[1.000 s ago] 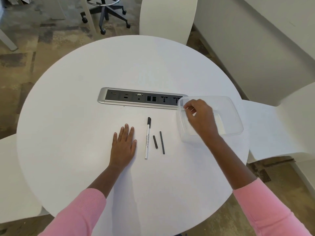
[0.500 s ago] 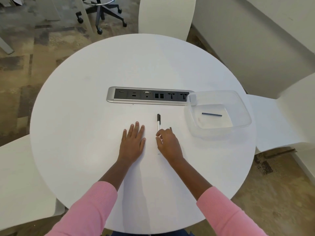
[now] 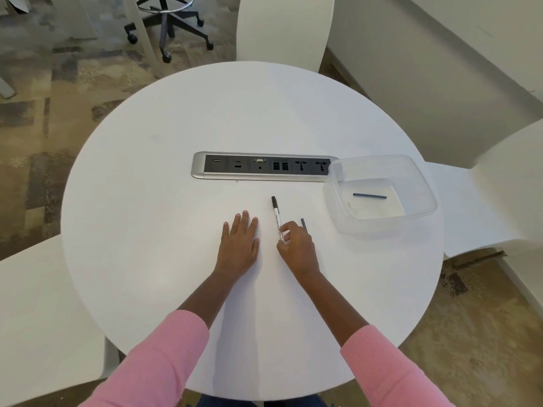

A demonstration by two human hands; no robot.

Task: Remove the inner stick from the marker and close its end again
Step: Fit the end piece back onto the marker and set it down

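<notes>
Marker first: it's a slim white pen-style marker with a black cap (image 3: 277, 217), lying on the round white table (image 3: 147, 230) roughly in the middle, cap end pointing away from the person toward the silver and black power/data socket strip (image 3: 261, 166) set into the tabletop. Its near end disappears under the right hand (image 3: 296, 245), whose fingertips (image 3: 284, 233) are pinched around the white barrel, so that grip is closed on the marker. Can't tell whether the marker is lifted at all or just lying flat.

Just to the right of the marker, poking out past the right hand's knuckles, there's a short dark stick-like piece (image 3: 303, 224). Most of it is hidden by the hand, so I can't say if the hand is touching it.

Over on the right side of the table sits a clear rectangular plastic tub (image 3: 423, 183), one corner overlapping the end of the socket strip. Inside it, lying flat on the bottom, is a thin dark stick (image 3: 369, 196), crosswise, well apart from the marker.

Left hand (image 3: 239, 245) is flat on the table, palm down, fingers spread a little, just left of the marker and gripping nothing. Both arms are in pink knit sleeves (image 3: 158, 353). White chairs (image 3: 285, 27) stand around the table.
</notes>
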